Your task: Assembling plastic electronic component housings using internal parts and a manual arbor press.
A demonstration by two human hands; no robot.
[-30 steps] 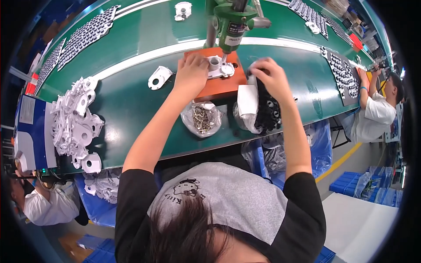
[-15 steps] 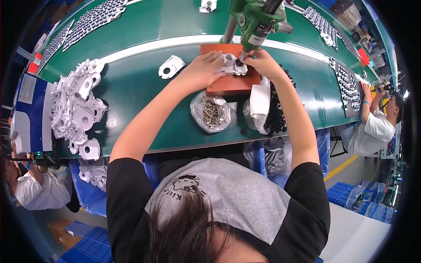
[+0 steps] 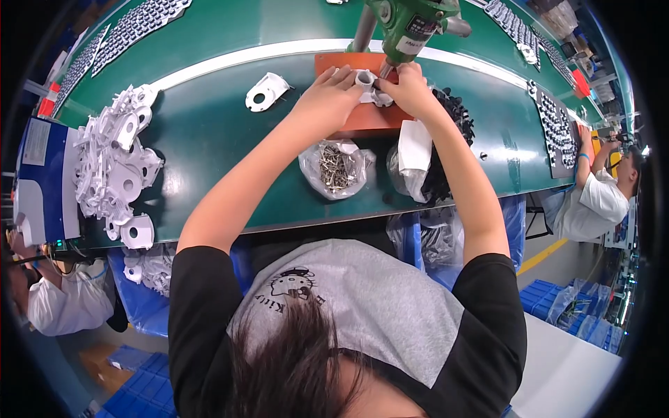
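A white plastic housing (image 3: 364,78) with a round collar sits on the orange plate (image 3: 373,123) below a green drill-press-like machine (image 3: 411,28). My left hand (image 3: 332,96) holds the housing's left side, fingers stretched forward and close together. My right hand (image 3: 408,90) is closed at the housing's right side, its thumb at a small dark spot by the collar. Its fingers are beside the machine's metal tip (image 3: 386,68); what they pinch is hidden. Nearer me lie a plastic bag of screws (image 3: 336,169) and a pile of small black parts (image 3: 437,167), partly behind my right forearm.
A single white housing (image 3: 266,92) lies left of the plate. Many more are heaped (image 3: 118,164) at the left, beside a blue and white box (image 3: 45,177). A white packet (image 3: 414,150) lies near my right forearm. At far right, a person (image 3: 592,202) works beside a filled tray (image 3: 554,136).
My view has shifted slightly, so the bench sits higher in the picture. My right thumb has moved left onto the housing near its collar. My left hand stays at the housing's left side.
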